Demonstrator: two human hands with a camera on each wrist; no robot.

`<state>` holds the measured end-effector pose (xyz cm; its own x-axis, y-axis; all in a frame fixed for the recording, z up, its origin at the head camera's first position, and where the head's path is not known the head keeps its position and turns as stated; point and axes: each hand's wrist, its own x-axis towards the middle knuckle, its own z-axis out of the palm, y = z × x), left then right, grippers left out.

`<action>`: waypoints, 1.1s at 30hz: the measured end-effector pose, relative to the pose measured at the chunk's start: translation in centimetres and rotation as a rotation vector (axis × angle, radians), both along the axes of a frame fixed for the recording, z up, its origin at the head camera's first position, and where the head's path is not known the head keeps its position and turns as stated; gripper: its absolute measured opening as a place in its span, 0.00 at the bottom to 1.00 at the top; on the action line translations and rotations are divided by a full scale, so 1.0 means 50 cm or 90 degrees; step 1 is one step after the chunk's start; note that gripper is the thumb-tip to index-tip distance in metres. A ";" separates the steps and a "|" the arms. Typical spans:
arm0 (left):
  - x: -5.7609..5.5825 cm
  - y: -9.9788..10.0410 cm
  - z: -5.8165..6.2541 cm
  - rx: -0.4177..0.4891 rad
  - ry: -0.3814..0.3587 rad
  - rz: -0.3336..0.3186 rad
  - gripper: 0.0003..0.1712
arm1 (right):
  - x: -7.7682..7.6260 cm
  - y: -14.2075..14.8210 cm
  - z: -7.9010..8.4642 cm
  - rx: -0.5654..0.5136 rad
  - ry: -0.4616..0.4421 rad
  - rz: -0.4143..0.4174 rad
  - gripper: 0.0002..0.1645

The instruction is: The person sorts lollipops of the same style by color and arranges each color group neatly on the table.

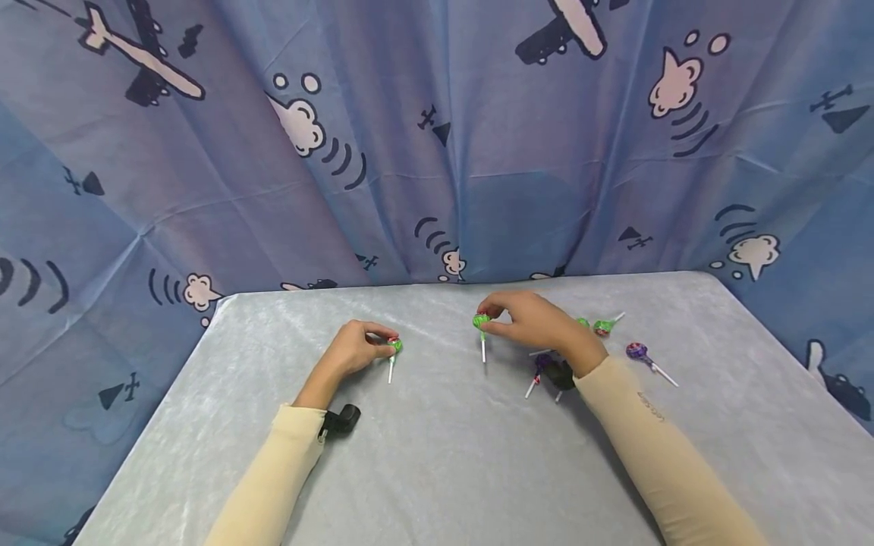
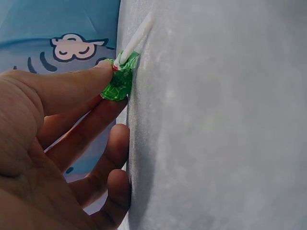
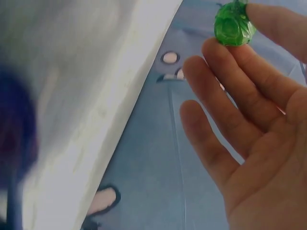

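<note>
My left hand (image 1: 353,347) pinches a green-wrapped lollipop (image 1: 394,345) by its head, between thumb and fingers, close over the left part of the table. In the left wrist view the green wrapper (image 2: 118,86) shows at the fingertips, with the white stick (image 2: 138,36) pointing up and away. My right hand (image 1: 529,318) pinches another green lollipop (image 1: 481,321) by the head, its white stick hanging down, at the table's far middle. The right wrist view has that green head (image 3: 232,26) between thumb and fingertips, the other fingers spread.
Right of the right hand lie several lollipops: a green one (image 1: 604,327), a purple one (image 1: 637,351) and another purple one (image 1: 542,361) partly under the right wrist. The table (image 1: 437,455) has a pale cloth; a blue patterned curtain (image 1: 382,189) hangs behind its far edge.
</note>
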<state>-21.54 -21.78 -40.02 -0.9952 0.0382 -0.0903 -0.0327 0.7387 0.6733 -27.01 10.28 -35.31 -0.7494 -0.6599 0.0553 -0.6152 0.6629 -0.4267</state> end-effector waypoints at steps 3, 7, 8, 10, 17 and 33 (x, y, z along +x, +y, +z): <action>0.000 0.002 0.000 0.003 0.002 -0.003 0.15 | -0.001 -0.020 -0.005 -0.005 0.003 0.022 0.20; -0.001 0.004 -0.001 0.004 -0.001 -0.002 0.15 | -0.001 -0.047 -0.011 -0.010 0.009 0.039 0.19; -0.002 0.003 -0.001 0.003 -0.001 -0.004 0.14 | -0.001 -0.053 -0.012 -0.009 0.010 0.038 0.19; -0.002 -0.002 0.000 0.002 0.004 -0.007 0.15 | -0.001 -0.069 -0.014 -0.006 0.012 0.033 0.18; 0.021 -0.029 -0.004 -0.003 0.007 0.027 0.15 | 0.004 -0.138 -0.032 0.001 0.003 0.079 0.17; 0.001 0.001 0.000 -0.007 0.019 -0.001 0.14 | 0.028 -0.173 -0.032 0.013 0.006 0.026 0.18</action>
<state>-21.47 -21.75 -40.01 -0.9974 0.0390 -0.0605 -0.0112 0.7458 0.6661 -25.61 1.61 -36.90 -0.7209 -0.6913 0.0489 -0.6462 0.6451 -0.4077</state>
